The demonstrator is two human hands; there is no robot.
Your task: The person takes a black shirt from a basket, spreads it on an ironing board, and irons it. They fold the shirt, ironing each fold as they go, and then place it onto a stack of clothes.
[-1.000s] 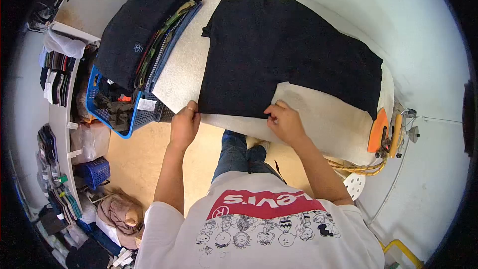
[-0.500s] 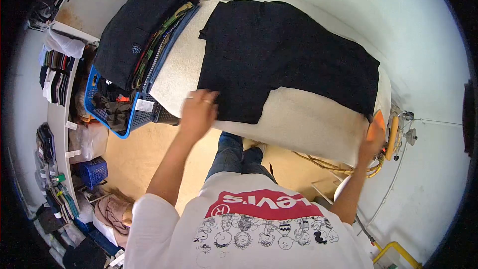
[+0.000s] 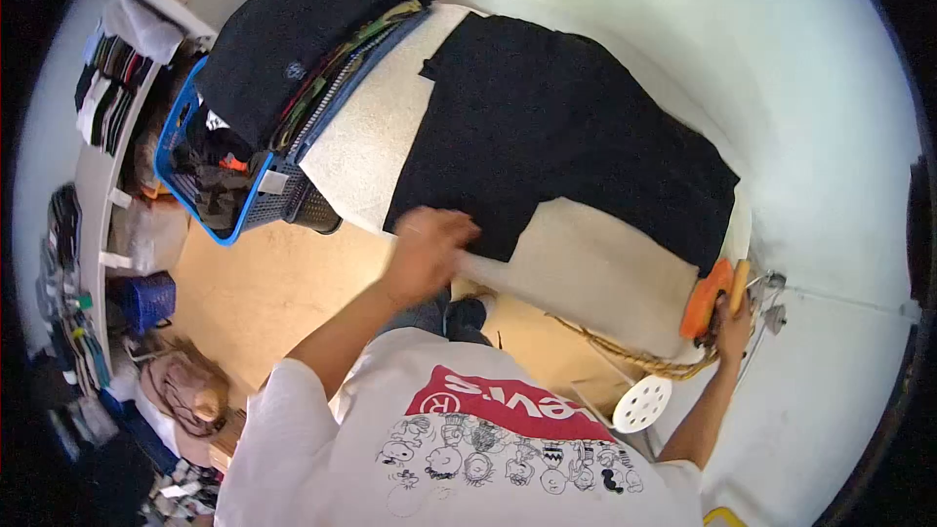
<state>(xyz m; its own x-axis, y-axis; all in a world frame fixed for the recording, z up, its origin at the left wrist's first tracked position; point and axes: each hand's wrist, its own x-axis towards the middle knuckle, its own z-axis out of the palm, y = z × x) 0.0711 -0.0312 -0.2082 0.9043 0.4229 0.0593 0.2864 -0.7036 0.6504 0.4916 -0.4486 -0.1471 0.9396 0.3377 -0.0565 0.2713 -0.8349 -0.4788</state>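
Note:
A black garment (image 3: 566,127), shaped like a T-shirt, lies spread flat over the pale padded ironing board (image 3: 605,254). My left hand (image 3: 429,249) is at its near left part, by the board's front edge; the fingers look extended, though a little blurred. At the board's right end, my right hand (image 3: 734,324) is closed around the yellow handle of an iron (image 3: 708,301) with an orange body. The iron stands beside the garment's lower right corner. Part of the handle is covered by my fingers.
Folded clothes (image 3: 312,39) are stacked at the board's left end, beside a blue basket (image 3: 220,229) holding dark clothing. A twisted yellow cord (image 3: 634,359) hangs under the board near a white perforated disc (image 3: 644,403). Shelves with clothes (image 3: 122,78) line the left; a wall stands right.
My right hand has shifted and now grips the iron's handle, with the iron's orange side turned toward the board. My left hand has moved slightly right and nearer me. The camera view has tilted.

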